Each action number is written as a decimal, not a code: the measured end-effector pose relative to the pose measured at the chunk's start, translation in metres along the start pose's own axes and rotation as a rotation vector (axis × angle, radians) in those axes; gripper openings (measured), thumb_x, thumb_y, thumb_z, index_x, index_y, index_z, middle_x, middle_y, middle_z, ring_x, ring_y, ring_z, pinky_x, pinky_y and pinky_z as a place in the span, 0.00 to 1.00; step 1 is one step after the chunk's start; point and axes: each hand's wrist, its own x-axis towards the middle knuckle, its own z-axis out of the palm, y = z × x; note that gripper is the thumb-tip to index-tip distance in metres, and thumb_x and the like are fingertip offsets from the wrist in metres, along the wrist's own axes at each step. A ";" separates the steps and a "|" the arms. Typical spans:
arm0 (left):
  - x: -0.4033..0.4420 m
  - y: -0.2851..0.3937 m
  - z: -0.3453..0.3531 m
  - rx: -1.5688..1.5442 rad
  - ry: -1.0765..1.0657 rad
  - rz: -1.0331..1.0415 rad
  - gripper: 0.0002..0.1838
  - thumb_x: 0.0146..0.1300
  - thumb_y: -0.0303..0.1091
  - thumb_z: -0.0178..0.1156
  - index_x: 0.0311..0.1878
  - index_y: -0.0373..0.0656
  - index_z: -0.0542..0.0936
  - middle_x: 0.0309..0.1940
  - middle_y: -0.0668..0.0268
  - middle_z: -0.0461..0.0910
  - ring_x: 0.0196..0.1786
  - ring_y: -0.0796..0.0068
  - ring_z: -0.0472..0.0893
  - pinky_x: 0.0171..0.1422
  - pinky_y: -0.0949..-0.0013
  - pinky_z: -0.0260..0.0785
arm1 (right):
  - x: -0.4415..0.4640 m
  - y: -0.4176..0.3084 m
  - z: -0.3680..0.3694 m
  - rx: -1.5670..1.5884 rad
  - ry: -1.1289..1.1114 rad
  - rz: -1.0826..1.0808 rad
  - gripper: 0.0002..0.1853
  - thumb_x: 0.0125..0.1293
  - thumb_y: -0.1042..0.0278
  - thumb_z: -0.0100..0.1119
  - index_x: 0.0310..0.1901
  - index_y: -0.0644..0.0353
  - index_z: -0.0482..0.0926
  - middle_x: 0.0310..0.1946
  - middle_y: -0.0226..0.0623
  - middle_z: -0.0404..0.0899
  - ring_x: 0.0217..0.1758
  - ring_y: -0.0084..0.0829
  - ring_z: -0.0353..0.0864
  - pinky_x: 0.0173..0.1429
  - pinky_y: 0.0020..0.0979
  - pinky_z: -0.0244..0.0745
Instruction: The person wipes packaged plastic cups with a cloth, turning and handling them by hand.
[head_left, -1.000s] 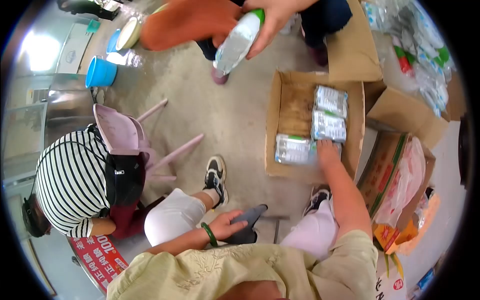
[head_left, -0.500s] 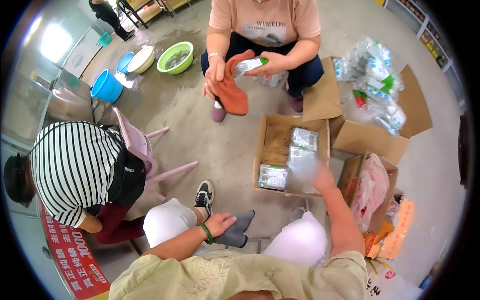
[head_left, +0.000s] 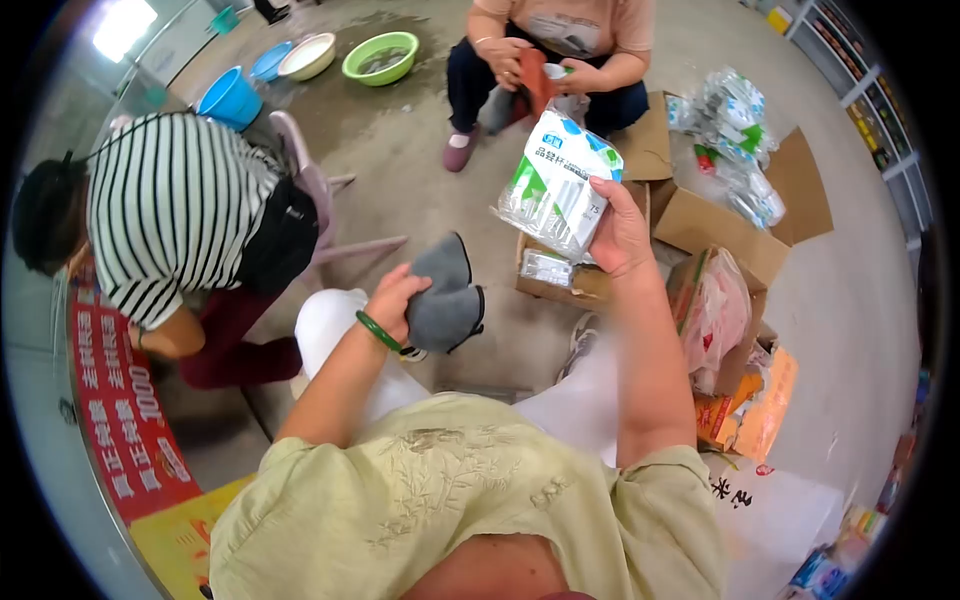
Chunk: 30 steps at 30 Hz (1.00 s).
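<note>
In my right hand [head_left: 622, 228] I grip a clear plastic pack of disposable cups [head_left: 562, 180], raised in front of me. Its label is white, green and blue with printed characters. My left hand [head_left: 395, 300] pinches a grey cloth [head_left: 442, 300] with dark edging, which hangs folded in two lobes above my lap. Behind the pack, and partly covered by it, stands an open cardboard box [head_left: 556, 288]. Another wrapped pack [head_left: 548, 266] lies inside that box.
Opposite me a crouching person [head_left: 590, 35] holds an orange-red cloth [head_left: 537, 80]. On the left, someone in a striped top [head_left: 190, 205] sits on a pink chair [head_left: 292, 150]. Open boxes with plastic packs [head_left: 735, 150] stand at right. Basins, including a green one [head_left: 380, 60], stand far left.
My right hand has come up from the box with a pack of cups. My left hand has lifted the grey cloth forward. The view has tilted downward.
</note>
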 end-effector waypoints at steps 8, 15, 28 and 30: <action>-0.043 0.054 -0.003 0.115 0.029 0.291 0.15 0.63 0.25 0.52 0.53 0.34 0.73 0.46 0.59 0.80 0.46 0.68 0.81 0.53 0.65 0.74 | -0.007 0.072 -0.007 0.117 0.004 0.149 0.23 0.60 0.63 0.63 0.57 0.59 0.71 0.53 0.34 0.76 0.55 0.31 0.75 0.59 0.32 0.70; -0.039 0.099 0.095 0.550 -0.034 0.636 0.17 0.65 0.28 0.53 0.55 0.34 0.73 0.49 0.61 0.78 0.49 0.73 0.79 0.54 0.70 0.71 | -0.009 0.075 -0.004 0.036 -0.146 0.197 0.25 0.63 0.58 0.60 0.59 0.56 0.69 0.55 0.31 0.73 0.57 0.28 0.73 0.61 0.33 0.67; 0.014 -0.015 0.169 1.725 -0.114 1.236 0.32 0.44 0.21 0.56 0.59 0.42 0.72 0.62 0.62 0.69 0.43 0.57 0.71 0.54 0.62 0.67 | -0.026 0.047 -0.028 0.307 -0.006 -0.004 0.28 0.70 0.40 0.37 0.59 0.53 0.69 0.57 0.35 0.72 0.61 0.34 0.70 0.65 0.39 0.66; 0.006 -0.022 0.154 1.765 -0.190 1.202 0.35 0.40 0.19 0.56 0.60 0.44 0.72 0.62 0.62 0.69 0.44 0.59 0.72 0.54 0.63 0.67 | -0.033 0.035 -0.022 0.337 0.017 0.020 0.30 0.69 0.38 0.39 0.59 0.56 0.69 0.56 0.36 0.73 0.60 0.36 0.71 0.66 0.38 0.65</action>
